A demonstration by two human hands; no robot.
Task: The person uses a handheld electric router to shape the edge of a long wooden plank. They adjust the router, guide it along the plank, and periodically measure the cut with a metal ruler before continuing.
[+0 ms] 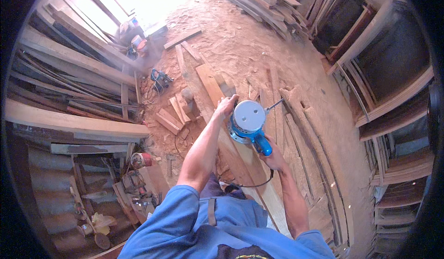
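Note:
A blue power router [249, 116] with a round silver-grey top sits over a long wooden board [238, 159] in front of me. My left hand [226, 105] is closed at the router's far left side; the grip under the fingers is mostly hidden. My right hand [274, 157] wraps round the blue handle on the near right side. A thin metal rod sticks out from the router to the right. From the handle a dark cord [259, 183] curves back towards my body. The cutting end is out of sight beneath the router.
Wood offcuts [172, 120] and another corded power tool [160, 79] lie on the dusty floor at left. Long planks [319, 155] stretch along my right. Timber racks [74, 120] stand at left, with wooden frames [393, 101] at right. A plank stack [263, 2] lies at the back.

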